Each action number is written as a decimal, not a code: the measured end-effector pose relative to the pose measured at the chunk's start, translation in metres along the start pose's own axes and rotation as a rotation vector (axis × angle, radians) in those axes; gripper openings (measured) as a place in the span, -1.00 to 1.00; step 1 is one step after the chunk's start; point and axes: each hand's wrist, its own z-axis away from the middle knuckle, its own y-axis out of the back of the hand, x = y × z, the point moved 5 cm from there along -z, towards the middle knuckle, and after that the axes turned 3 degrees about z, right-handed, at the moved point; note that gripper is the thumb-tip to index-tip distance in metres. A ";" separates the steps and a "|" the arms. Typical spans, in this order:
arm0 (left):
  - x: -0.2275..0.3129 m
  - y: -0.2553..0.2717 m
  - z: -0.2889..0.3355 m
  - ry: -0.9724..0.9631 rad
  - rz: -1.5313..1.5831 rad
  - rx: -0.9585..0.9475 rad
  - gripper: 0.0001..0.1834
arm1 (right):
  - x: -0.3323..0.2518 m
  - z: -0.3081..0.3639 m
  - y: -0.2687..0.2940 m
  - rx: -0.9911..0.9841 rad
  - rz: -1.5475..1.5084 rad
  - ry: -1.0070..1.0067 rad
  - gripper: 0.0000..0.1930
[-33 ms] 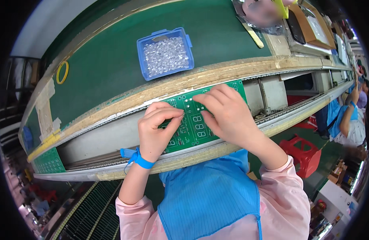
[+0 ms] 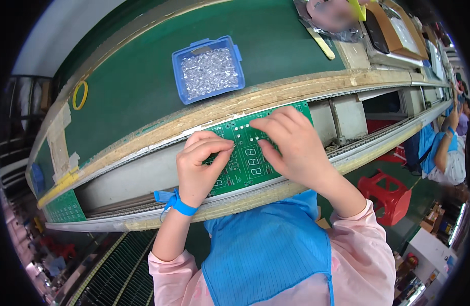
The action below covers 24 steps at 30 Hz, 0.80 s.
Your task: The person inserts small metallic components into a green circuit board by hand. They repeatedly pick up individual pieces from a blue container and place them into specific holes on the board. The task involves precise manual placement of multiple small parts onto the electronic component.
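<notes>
A green circuit board (image 2: 238, 179) with white digit outlines lies across the rails below both hands. Over its left part is my left hand (image 2: 196, 166), thumb and forefinger pinched together; what they hold, if anything, is too small to make out. My right hand (image 2: 298, 145) is over the board's right part, thumb and forefinger apart, with nothing visible between them. Its forefinger tip is beside a small white part (image 2: 247, 125), one of several on the board. Beyond the board stands a blue plastic box (image 2: 179, 76) full of small clear pieces (image 2: 209, 74).
The box rests on a green bench top (image 2: 128, 97) with a worn wooden edge. Another green board (image 2: 65, 208) sits at the rail's left end. A yellow ring (image 2: 80, 95) lies left and a flat stick (image 2: 321, 43) right. A red stool (image 2: 388, 196) and another person (image 2: 444, 148) are at right.
My right fingertips have shifted slightly to the right, and a white part beside the forefinger now shows. My left hand keeps its pinch in the same place.
</notes>
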 end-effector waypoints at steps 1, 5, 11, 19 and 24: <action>0.001 -0.002 -0.001 -0.025 -0.041 -0.008 -0.86 | 0.005 0.004 0.005 0.058 -0.028 -0.023 -0.65; 0.001 -0.011 -0.001 -0.055 -0.153 -0.031 -0.86 | 0.022 0.030 0.023 0.258 -0.100 -0.126 -0.66; 0.005 -0.017 -0.002 -0.060 -0.259 -0.021 -0.86 | 0.042 0.068 0.022 0.426 -0.139 -0.228 -0.65; 0.006 -0.017 -0.005 -0.068 -0.304 -0.071 -0.85 | 0.044 0.073 0.024 0.493 -0.183 -0.217 -0.66; 0.008 -0.016 -0.007 -0.080 -0.325 -0.100 -0.85 | 0.045 0.073 0.024 0.491 -0.194 -0.216 -0.68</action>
